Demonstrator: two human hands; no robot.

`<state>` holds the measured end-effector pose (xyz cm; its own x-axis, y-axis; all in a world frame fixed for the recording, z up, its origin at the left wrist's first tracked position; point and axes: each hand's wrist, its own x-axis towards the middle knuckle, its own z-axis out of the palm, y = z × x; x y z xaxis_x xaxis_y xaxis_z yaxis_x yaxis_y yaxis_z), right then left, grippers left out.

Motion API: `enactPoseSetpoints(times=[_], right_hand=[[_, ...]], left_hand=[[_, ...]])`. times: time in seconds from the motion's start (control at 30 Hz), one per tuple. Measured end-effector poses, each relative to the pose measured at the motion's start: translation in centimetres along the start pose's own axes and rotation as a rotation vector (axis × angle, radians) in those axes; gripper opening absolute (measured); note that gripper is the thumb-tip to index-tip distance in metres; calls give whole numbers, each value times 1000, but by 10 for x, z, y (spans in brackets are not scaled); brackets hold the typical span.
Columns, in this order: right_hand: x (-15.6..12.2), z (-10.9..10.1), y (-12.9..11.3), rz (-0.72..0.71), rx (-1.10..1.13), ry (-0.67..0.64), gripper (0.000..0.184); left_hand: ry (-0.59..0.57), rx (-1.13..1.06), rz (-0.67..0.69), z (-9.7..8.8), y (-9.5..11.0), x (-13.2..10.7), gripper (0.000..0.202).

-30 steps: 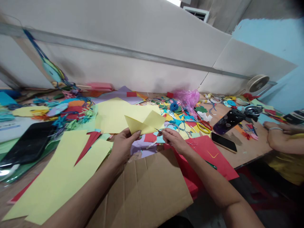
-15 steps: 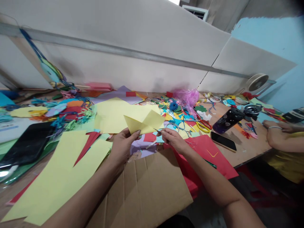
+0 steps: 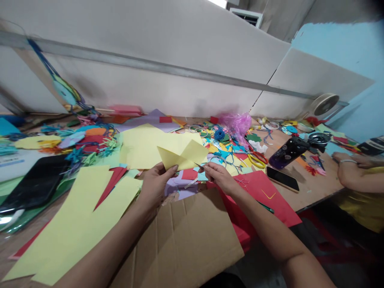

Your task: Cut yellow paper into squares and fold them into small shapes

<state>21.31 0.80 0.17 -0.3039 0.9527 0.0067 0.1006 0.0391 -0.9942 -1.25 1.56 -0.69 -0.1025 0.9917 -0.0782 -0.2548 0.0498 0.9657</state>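
One left hand (image 3: 157, 180): pinches folded yellow paper (image 3: 180, 161)
Right hand (image 3: 218, 174): grips dark blade (image 3: 198, 165)
Handling: likely light, creasable; pinch lower edge

Soft, dim light; a bright patch (image 3: 219, 3) glares high above the hands (image 3: 154, 183), faint shadows mark the wall (image 3: 168, 90) beyond, outer edges stretch.
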Motion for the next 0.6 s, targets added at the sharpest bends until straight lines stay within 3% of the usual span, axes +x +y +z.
enactPoseSetpoints(times=[0.6], right_hand=[[-1, 6, -2, -1, 34, 24, 38]], left_hand=[[-68, 80, 55, -1, -6, 2, 38]])
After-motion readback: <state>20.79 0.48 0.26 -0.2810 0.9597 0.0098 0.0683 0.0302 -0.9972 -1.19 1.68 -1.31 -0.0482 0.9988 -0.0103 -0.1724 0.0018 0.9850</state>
